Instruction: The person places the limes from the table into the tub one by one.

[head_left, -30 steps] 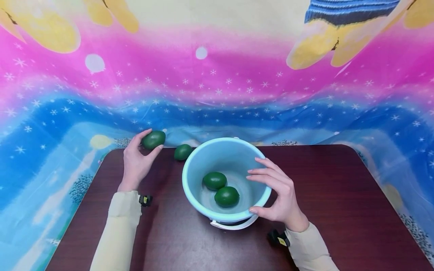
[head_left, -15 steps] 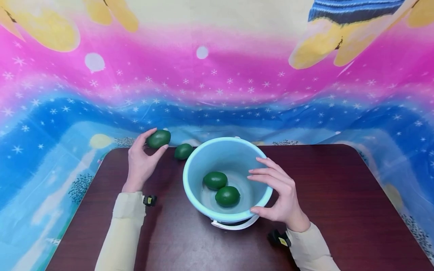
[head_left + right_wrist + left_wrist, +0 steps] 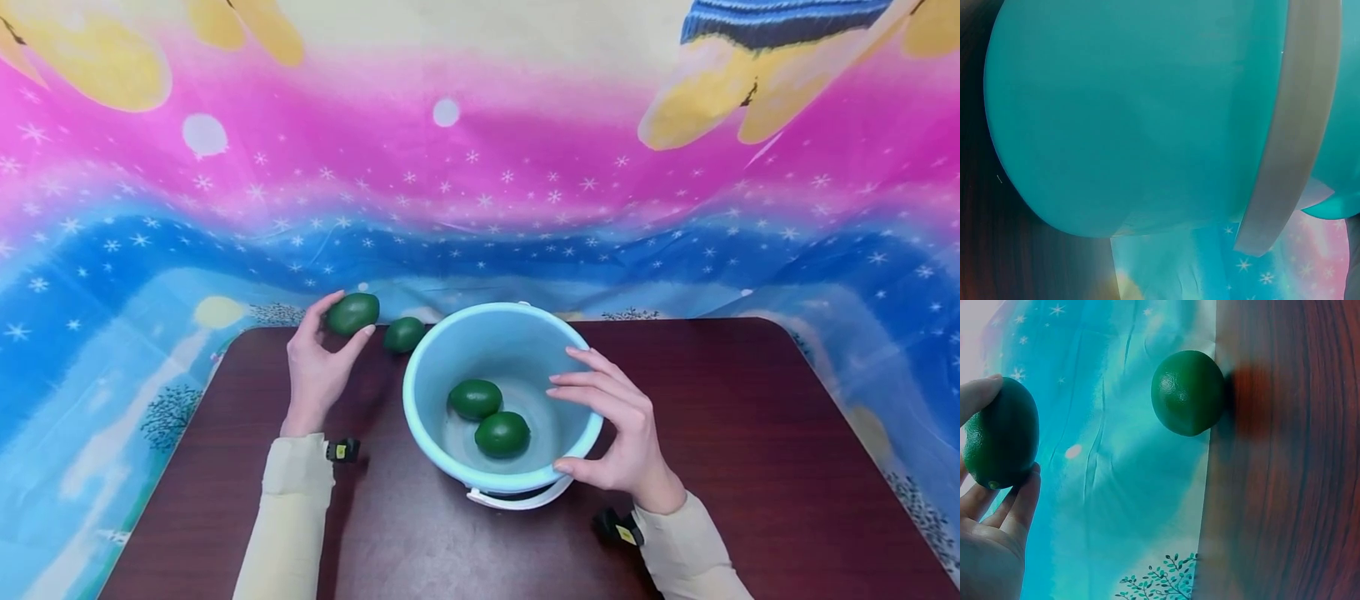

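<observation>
In the head view my left hand [image 3: 322, 358] pinches a dark green lime [image 3: 354, 314] between thumb and fingers, at the table's far edge. The left wrist view shows this held lime [image 3: 1007, 434] close up. Another lime [image 3: 404, 335] rests on the table between it and a light blue bucket [image 3: 420, 433]. Inside the bucket lie two more limes [image 3: 475, 400], side by side on the bottom. My right hand [image 3: 618, 425] holds the bucket's right rim, fingers reaching over into the opening and thumb on the near rim. In the right wrist view the bucket wall [image 3: 1135, 119] hides the hand.
A white handle [image 3: 521, 502] hangs down at the bucket's near side. The dark wood table [image 3: 750, 433] has a rounded far edge. Behind it hangs a patterned pink and blue cloth [image 3: 480, 200]. Both wrists carry small black devices [image 3: 343, 451].
My left hand has moved to the right with its lime, closer to the lime on the table, then slightly down. My right hand and the bucket have stayed almost still.
</observation>
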Demonstrator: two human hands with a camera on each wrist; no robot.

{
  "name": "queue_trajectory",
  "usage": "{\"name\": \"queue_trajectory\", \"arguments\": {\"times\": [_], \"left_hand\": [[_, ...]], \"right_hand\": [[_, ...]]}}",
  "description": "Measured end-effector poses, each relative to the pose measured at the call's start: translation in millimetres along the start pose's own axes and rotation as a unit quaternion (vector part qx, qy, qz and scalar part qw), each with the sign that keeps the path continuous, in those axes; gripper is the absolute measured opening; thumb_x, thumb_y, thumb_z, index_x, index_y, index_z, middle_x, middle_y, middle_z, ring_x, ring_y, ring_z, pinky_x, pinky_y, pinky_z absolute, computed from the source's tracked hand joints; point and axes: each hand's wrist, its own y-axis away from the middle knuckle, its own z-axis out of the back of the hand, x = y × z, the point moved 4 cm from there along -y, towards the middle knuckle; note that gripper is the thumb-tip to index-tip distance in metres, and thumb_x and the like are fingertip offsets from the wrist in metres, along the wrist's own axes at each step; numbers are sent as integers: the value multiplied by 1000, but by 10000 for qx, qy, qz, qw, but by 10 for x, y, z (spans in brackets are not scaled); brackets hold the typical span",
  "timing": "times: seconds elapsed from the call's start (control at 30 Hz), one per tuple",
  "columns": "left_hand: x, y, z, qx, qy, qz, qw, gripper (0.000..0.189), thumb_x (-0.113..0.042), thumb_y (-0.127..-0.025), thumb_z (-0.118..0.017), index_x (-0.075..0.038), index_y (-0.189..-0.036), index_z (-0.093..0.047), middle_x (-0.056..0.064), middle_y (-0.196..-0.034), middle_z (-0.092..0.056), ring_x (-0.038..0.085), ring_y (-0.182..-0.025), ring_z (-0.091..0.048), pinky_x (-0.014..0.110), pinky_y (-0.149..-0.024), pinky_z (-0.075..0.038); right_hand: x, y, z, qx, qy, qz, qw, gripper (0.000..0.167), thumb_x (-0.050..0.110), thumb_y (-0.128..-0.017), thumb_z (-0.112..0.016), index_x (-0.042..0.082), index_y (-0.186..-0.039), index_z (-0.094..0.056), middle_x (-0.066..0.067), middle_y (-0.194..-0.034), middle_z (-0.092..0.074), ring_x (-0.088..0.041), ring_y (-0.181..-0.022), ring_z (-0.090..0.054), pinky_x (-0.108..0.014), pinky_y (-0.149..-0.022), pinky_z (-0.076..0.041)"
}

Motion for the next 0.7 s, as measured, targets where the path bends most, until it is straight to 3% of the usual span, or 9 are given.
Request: {"name": "queue_trajectory", "arguments": {"times": [0.27,0.5,0.7], "left_hand": [[-308,83,14,25,205,190,9996,60,0,-84,-82,-1,-139,-58,14,-136,-61,25,-123,-59,40,-101,-49],[-339,149,3,-146,468,204,9986,59,1,-84,-83,-3,-138,-59,15,-137,-60,24,-124,-59,30,-99,-49],[-318,208,-23,-247,519,250,9980,59,0,-83,-83,-4,-138,-60,10,-137,-61,19,-125,-58,29,-100,-48]], "right_hand": [[-65,69,2,18,27,-35,10000,65,63,-84,-73,1,-105,-77,-14,-106,-73,-43,-121,-57,-52,-113,-36],[-90,90,2,21,11,-30,10000,66,63,-84,-73,0,-104,-77,-16,-106,-73,-43,-122,-57,-52,-113,-36],[-87,89,2,41,19,-37,10000,66,63,-84,-73,1,-105,-77,-15,-106,-73,-42,-123,-57,-53,-113,-35]]}}
